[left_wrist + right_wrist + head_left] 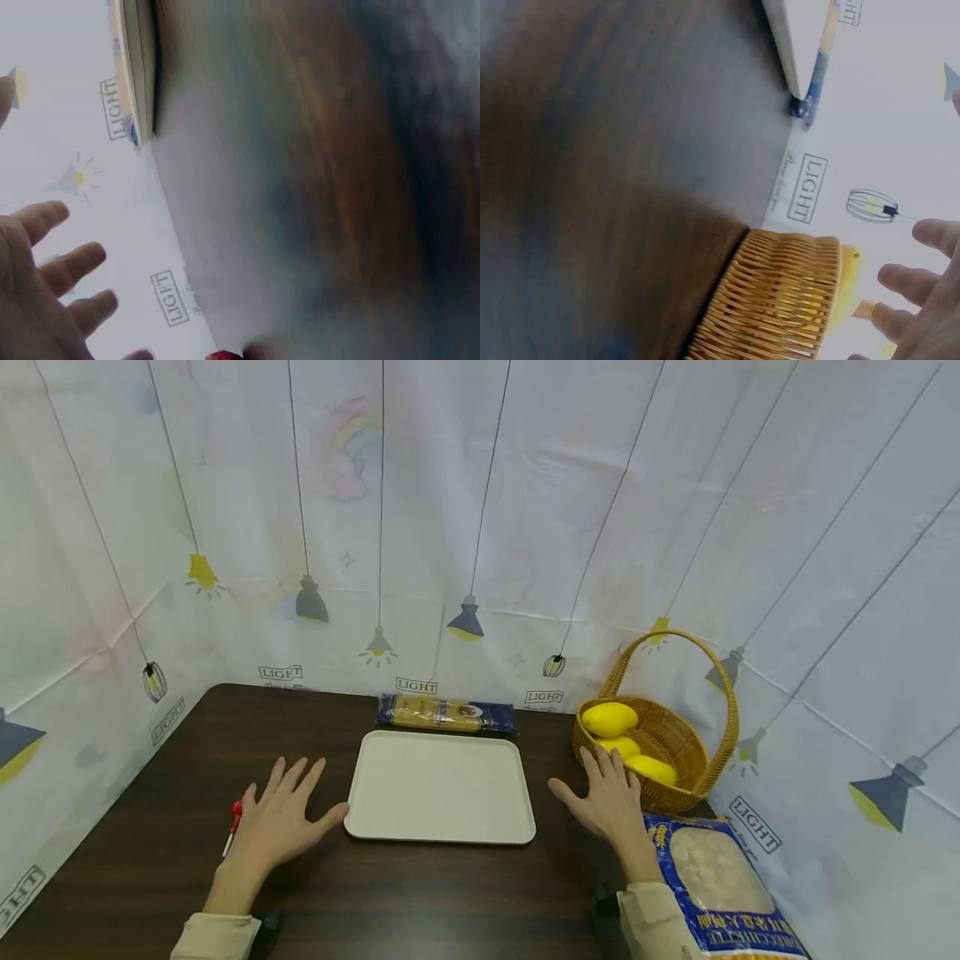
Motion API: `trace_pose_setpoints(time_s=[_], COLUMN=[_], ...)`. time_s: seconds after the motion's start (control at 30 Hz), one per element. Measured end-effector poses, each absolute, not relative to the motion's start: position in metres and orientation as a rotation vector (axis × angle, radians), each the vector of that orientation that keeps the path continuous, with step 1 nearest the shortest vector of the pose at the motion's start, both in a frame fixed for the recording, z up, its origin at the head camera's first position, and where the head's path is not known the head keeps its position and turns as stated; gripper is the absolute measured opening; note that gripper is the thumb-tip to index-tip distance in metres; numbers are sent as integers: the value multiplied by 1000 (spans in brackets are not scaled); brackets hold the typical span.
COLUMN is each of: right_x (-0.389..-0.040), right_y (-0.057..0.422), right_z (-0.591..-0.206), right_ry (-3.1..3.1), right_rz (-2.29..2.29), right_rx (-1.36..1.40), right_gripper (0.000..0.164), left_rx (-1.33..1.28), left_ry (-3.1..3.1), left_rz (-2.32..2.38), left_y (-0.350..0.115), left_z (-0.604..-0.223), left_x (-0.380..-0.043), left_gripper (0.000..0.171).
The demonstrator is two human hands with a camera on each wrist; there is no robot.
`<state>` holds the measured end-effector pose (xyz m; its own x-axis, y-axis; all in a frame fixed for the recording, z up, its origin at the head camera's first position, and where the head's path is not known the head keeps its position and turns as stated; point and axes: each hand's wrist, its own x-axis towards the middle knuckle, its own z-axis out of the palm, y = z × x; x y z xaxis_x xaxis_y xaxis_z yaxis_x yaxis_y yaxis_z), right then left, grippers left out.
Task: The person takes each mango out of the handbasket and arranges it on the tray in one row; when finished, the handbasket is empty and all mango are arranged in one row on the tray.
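Observation:
My left hand point(279, 822) is spread with straight fingers over the table, just left of a white rectangular tray point(442, 787). Beside that hand's outer edge lies a small red-and-white object point(236, 817), partly covered by it. My right hand point(609, 802), also spread and holding nothing, is by the near left side of a wicker basket point(678, 735). Its fingertips overlap the basket rim in the head view. Inside the basket are yellow lemons point(610, 719). In the right wrist view the fingers point(911, 283) stand apart beside the basket's woven wall point(772, 292).
A long pack of pasta point(446, 713) lies behind the tray. At the right, a blue bag of orecchiette point(723, 881) lies in front of the basket, next to my right forearm. A printed white curtain point(465, 527) closes off the back and sides of the dark table point(420, 902).

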<state>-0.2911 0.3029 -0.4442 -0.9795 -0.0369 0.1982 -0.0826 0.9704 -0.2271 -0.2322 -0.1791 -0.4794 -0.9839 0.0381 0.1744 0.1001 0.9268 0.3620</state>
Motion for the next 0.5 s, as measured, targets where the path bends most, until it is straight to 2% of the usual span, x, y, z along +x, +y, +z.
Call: trace_pose_setpoints(time_s=[0.33,0.5], right_x=[-315,-333], right_y=[321,337], right_z=[-422,-417], right_ry=[-2860,-2900], right_rz=[330,342], right_rx=[77,15], right_gripper=[94,97], left_rx=[-181,-203], left_ry=[-3009,-3105], left_rz=[-557,-589], left_y=[-165,-159], left_z=[-485,-489], left_x=[-234,-234], left_gripper=[94,96])
